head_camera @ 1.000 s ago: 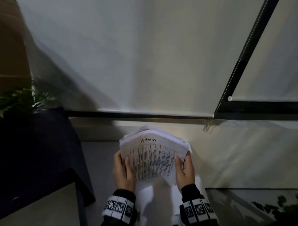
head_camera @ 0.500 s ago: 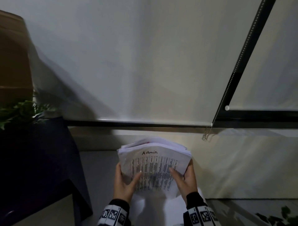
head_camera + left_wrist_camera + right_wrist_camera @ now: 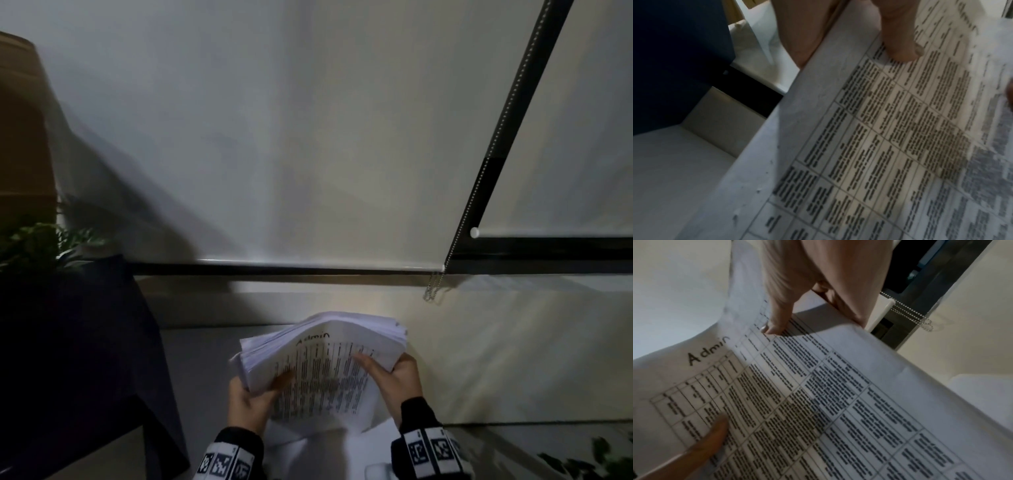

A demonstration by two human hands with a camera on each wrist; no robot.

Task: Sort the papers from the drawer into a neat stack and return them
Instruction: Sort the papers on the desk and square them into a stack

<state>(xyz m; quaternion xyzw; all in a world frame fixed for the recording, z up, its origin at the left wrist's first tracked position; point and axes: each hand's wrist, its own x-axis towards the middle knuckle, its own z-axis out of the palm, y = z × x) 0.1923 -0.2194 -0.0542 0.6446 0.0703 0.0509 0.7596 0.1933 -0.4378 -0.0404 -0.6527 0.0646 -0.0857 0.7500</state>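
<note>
White printed sheets, the top one headed "Admin" over a ruled table of text, make up the papers [image 3: 325, 363] that the person holds up in front of the body, clear of any surface. The left hand [image 3: 255, 401] grips the bundle's left edge, thumb lying on the printed face and fingers behind; the right hand [image 3: 397, 377] pinches the right edge in the same way, its thumb pressed on the top sheet. Held by both sides like this, the bundle bows in the middle and its far edges fan out unevenly, which suggests the sheets are being gathered and squared rather than read. The stack does not look neat yet, and the drawer cannot be made out with certainty in any view.

Below the hands lie more pale sheets [image 3: 308, 452], blurred. The room is dim. A pale roller blind [image 3: 308, 137] fills the wall ahead, its bead chain [image 3: 433, 286] hanging at the lower right beside a dark window frame [image 3: 548, 250]. A dark cloth-covered piece of furniture [image 3: 75, 342] stands to the left with a leafy plant [image 3: 37, 243] on it.
</note>
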